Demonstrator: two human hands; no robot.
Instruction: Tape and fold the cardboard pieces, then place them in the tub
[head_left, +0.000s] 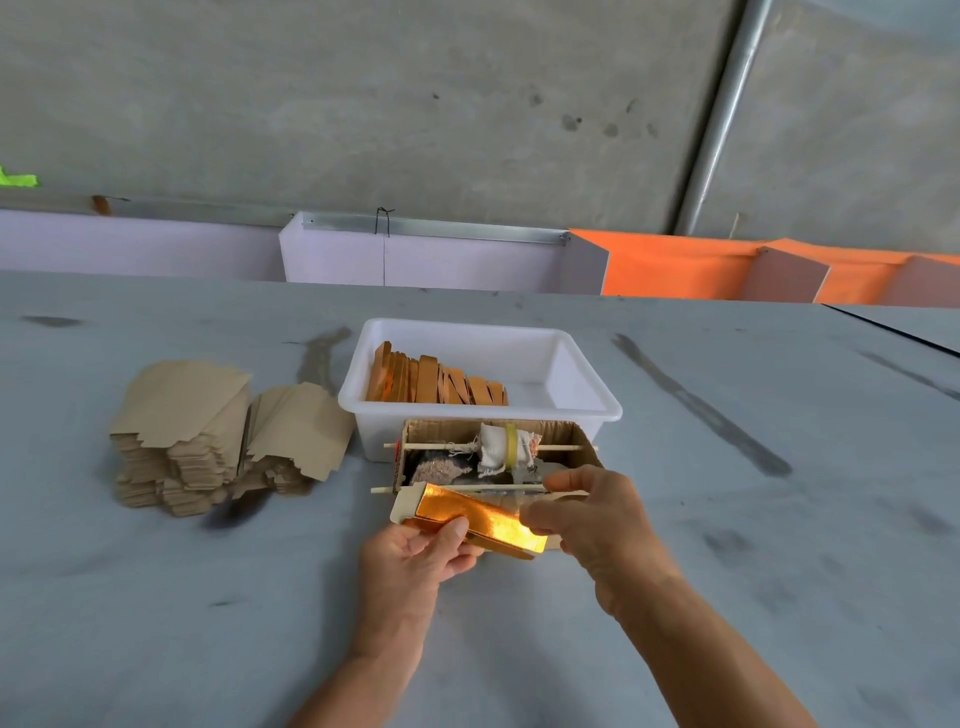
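Your left hand (415, 556) sits nearest, thumb and fingers pinching the near left end of a gold-faced cardboard piece (478, 519), while your right hand (587, 514) curls over its right end and grips it there. You hold the piece just above the grey table (208, 597), just in front of the small cardboard box (576, 441) that carries a cloth-wrapped roller (501, 447) on a stick.

By the look of it you are in the folding step: the piece is partly creased, its plain underside showing at the left edge. Whether tape is already on it cannot be told.

Beyond the box stands the white tub (587, 395), with finished gold pieces (436, 382) leaning in a row along its left half. The right half looks free. Unworked flats (208, 436) are stacked well to the left.

Next you likely need to press the fold flat, then lift the piece over the box and stand it against the row.
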